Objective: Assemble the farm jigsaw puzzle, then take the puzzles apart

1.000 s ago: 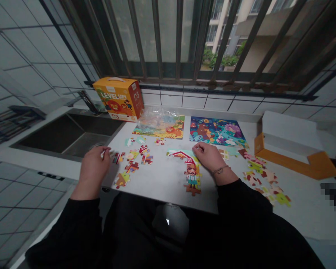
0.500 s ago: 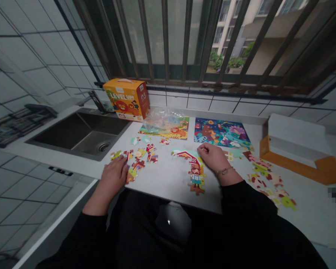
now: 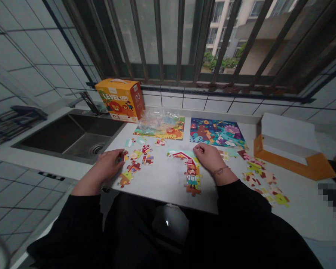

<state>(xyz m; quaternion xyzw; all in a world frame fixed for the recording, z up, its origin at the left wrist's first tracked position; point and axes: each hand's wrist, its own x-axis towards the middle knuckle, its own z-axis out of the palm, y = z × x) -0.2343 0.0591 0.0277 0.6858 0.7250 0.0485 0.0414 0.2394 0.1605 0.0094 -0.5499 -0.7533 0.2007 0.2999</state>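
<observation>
Our left hand (image 3: 108, 164) no longer covers the yellow piece (image 3: 125, 179); its fingertips are now at a red piece (image 3: 123, 157), left of the joined puzzle (image 3: 191, 175). We cannot tell whether they grip it or only touch it. Our right hand (image 3: 210, 158), just beside the joined puzzle on its right, keeps curled, closed fingers, and we see nothing in them. Loose pieces (image 3: 133, 167) lie crowded near the left fingers, so a sideways pull may drag them. Our right hand, if it slides left, may disturb the joined puzzle.
</observation>
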